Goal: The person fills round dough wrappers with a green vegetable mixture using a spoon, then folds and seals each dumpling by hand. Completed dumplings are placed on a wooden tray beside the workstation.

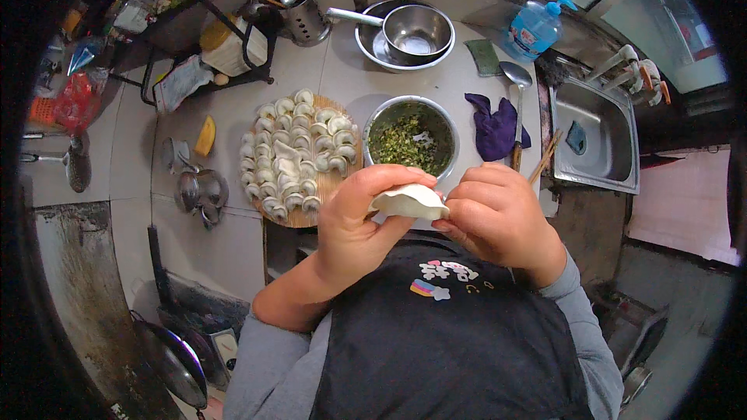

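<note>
A folded dough wrapper (410,202) with a wavy edge is held up in front of my apron. My left hand (362,219) is curled around it from the left, thumb below and fingers above. My right hand (499,213) pinches its right end. Just beyond the hands stands a steel bowl (453,128) of chopped green filling (408,137), with a pale utensil or piece in it that I cannot make out. On the left, rows of shaped dumplings (300,131) cover a round wooden board (355,114), with a flat piece of dough (286,160) lying among them.
Behind the bowl, a steel saucepan (418,29) sits in a basin (365,49). A purple cloth (495,128), a large spoon (518,99) and a sink (601,166) are at right. A metal kettle (201,189) and a yellow piece of food (205,135) stand left, near a black rack (262,64).
</note>
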`<action>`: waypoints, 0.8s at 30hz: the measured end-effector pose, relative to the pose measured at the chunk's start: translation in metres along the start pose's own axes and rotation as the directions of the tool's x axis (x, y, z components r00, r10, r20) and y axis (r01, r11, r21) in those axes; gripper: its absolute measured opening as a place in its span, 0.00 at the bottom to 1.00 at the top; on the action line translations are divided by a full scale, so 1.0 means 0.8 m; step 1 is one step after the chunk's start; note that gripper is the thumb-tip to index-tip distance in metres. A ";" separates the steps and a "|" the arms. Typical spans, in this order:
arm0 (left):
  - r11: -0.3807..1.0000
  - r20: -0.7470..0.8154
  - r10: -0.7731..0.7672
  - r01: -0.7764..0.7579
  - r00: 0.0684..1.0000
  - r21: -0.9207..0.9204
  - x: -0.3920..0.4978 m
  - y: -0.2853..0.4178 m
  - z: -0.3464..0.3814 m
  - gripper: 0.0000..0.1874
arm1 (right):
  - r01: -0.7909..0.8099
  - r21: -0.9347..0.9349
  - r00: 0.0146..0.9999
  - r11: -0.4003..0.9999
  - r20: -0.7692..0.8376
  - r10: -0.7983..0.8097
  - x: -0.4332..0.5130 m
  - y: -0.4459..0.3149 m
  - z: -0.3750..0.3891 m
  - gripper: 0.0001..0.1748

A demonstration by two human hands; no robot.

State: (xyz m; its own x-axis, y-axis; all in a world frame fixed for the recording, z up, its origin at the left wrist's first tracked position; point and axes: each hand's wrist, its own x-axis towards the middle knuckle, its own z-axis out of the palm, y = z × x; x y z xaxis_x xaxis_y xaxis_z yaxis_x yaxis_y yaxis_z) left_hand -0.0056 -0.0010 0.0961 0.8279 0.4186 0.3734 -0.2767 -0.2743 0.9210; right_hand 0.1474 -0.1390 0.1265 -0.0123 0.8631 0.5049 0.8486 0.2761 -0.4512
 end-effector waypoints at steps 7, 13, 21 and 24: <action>0.983 -0.137 -0.172 0.163 0.975 -0.080 -0.013 -0.019 0.013 0.29 | -0.001 -0.050 0.992 0.999 0.122 0.007 0.009 -0.005 0.020 0.11; 0.588 0.039 -0.504 0.376 0.863 -0.716 -0.036 -0.040 0.017 0.29 | -0.028 -0.046 0.997 0.999 0.070 0.032 0.000 0.002 0.079 0.11; 0.072 0.166 -0.722 0.311 0.672 -0.948 -0.068 -0.081 -0.004 0.20 | -0.069 -0.083 0.933 0.994 0.348 0.094 -0.001 0.004 0.125 0.13; 0.220 0.036 -0.847 0.411 0.530 -0.885 -0.085 -0.141 -0.005 0.20 | -0.123 -0.055 0.918 0.991 0.373 0.135 0.001 0.004 0.135 0.15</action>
State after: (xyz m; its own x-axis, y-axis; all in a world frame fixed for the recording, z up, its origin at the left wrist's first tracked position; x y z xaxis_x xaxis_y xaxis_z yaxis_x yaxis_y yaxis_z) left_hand -0.0328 0.0052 -0.0324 0.6909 0.4235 -0.5860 -0.1523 0.8775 0.4547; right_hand 0.0929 -0.0916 0.0459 -0.0942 0.9872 0.1285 0.8714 0.1441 -0.4690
